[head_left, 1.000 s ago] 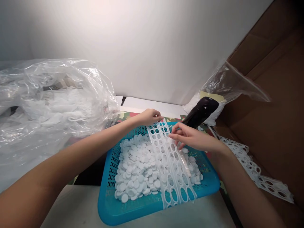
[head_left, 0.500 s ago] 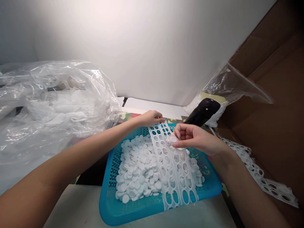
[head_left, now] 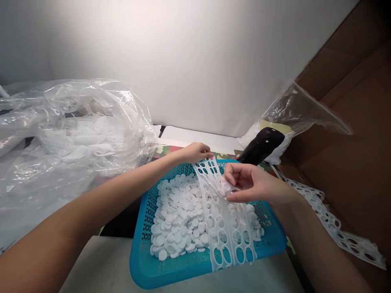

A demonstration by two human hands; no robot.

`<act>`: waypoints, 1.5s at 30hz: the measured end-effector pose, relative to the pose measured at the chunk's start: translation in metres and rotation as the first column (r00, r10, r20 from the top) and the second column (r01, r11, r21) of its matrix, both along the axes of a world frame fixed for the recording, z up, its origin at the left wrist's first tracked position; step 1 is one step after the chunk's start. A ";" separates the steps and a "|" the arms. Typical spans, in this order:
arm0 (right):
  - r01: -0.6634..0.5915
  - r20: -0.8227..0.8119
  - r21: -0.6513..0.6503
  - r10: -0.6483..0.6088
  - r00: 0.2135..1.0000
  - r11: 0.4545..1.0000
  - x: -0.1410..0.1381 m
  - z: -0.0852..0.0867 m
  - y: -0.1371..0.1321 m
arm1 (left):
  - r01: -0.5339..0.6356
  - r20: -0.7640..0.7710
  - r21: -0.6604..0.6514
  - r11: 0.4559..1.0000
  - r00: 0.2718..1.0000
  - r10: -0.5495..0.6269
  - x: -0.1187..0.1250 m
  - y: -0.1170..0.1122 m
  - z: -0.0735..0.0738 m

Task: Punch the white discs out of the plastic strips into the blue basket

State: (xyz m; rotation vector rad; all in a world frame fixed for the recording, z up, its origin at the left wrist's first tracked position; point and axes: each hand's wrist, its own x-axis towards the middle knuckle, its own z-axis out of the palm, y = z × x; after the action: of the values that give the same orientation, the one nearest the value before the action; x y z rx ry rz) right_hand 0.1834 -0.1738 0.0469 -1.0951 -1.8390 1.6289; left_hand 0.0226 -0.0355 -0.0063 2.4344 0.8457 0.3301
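A white, flexible sheet punched with rows of oval holes [head_left: 224,228] hangs across a blue plastic basket [head_left: 159,276]. At the basket's far edge, my left hand [head_left: 198,153] pinches the sheet's top end. My right hand [head_left: 249,183] is curled at the sheet's right side, thumb and fingers closed on it, with a white disc seemingly by the fingertips. Beneath the sheet, many small round white discs [head_left: 180,213] are heaped in the basket. The sheet's near end lies over the basket's front rim.
Clear plastic bags with white pieces [head_left: 100,138] fill the left. A black rounded object [head_left: 264,142] stands behind the basket, beside another bag [head_left: 305,108]. More punched sheeting [head_left: 342,232] lies at right, against a cardboard box wall [head_left: 357,134].
My right hand has moved slightly down and toward me, pulling the sheet's upper part into creases. My left hand stays at the top end.
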 end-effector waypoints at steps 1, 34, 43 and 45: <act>-0.024 0.013 0.007 0.024 1.000 1.000 0.000 0.000 0.000 | -0.001 -0.002 -0.001 1.000 1.000 0.001 0.000 0.000 0.000; 0.060 0.771 0.275 -0.257 0.583 0.960 0.023 -0.020 0.004 | 0.024 0.040 -0.071 0.997 0.999 -0.021 0.001 0.001 -0.003; 0.182 0.454 0.311 -0.314 0.834 0.933 0.042 0.030 -0.020 | 0.048 0.015 -0.047 0.998 0.999 -0.047 0.001 0.001 -0.002; 0.176 0.393 0.378 -0.330 0.859 0.909 0.039 0.036 -0.023 | 0.054 0.013 -0.045 0.998 0.998 -0.054 0.001 0.001 -0.001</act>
State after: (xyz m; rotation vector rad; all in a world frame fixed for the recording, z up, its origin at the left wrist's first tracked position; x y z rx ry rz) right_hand 0.2224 -0.1968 0.0825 -1.5731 -2.0356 0.9148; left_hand 0.0239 -0.0347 -0.0074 2.4069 0.7726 0.3012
